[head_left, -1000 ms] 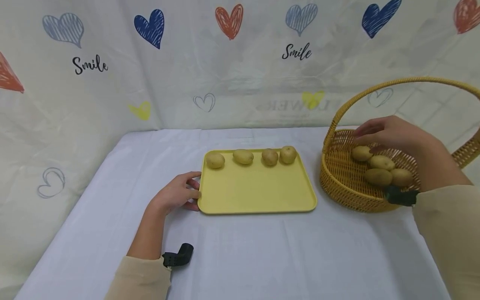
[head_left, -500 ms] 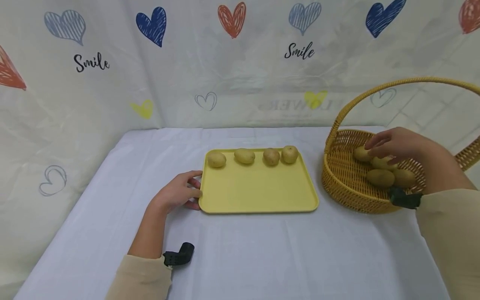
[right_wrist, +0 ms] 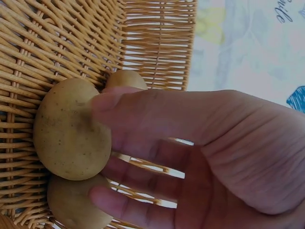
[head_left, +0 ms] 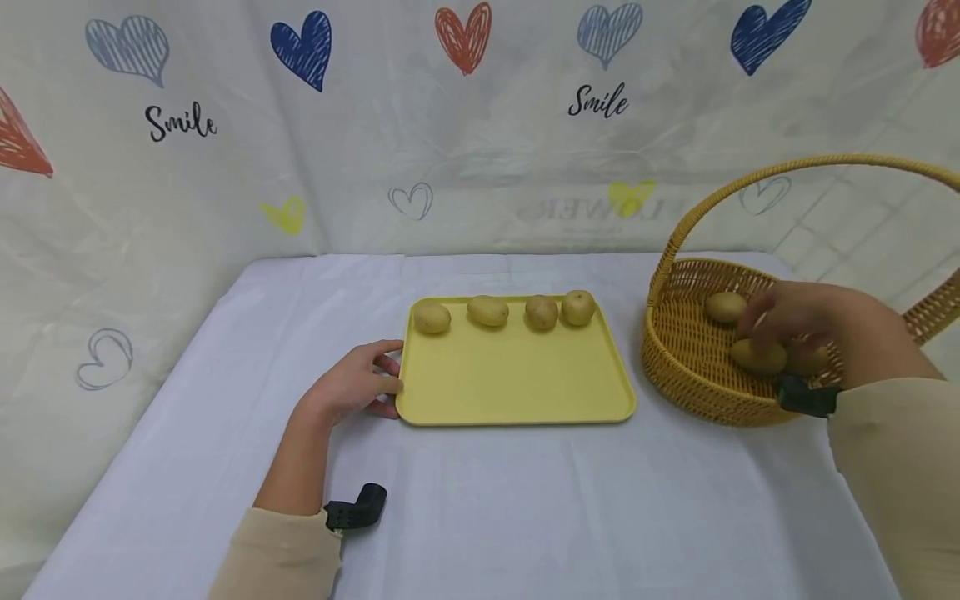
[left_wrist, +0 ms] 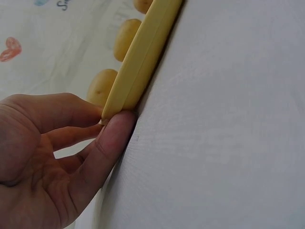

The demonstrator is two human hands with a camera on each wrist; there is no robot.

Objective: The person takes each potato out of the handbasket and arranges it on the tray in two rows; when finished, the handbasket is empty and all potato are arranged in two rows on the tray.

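A yellow tray (head_left: 517, 375) lies on the white-covered table with several potatoes along its far side, one of them a pale potato (head_left: 432, 317) at the corner. My left hand (head_left: 354, 383) pinches the tray's left edge; the left wrist view puts the thumb (left_wrist: 107, 148) right against the rim. Inside the wicker basket (head_left: 675, 371), my right hand (head_left: 798, 315) reaches down among potatoes with bent fingers. One large potato (right_wrist: 71, 129) sits by the thumb tip (right_wrist: 107, 102), another potato (right_wrist: 76, 202) below it. I cannot tell whether the right hand grips one.
The basket's tall arched handle (head_left: 840, 158) rises over the right hand and forearm. A white curtain (head_left: 495, 133) printed with hearts hangs behind the table. White cloth (head_left: 525, 508) extends in front of the tray.
My right hand has come down lower into the basket, its fingers bending in and covering a potato that showed before. The left hand stays at the tray's edge.
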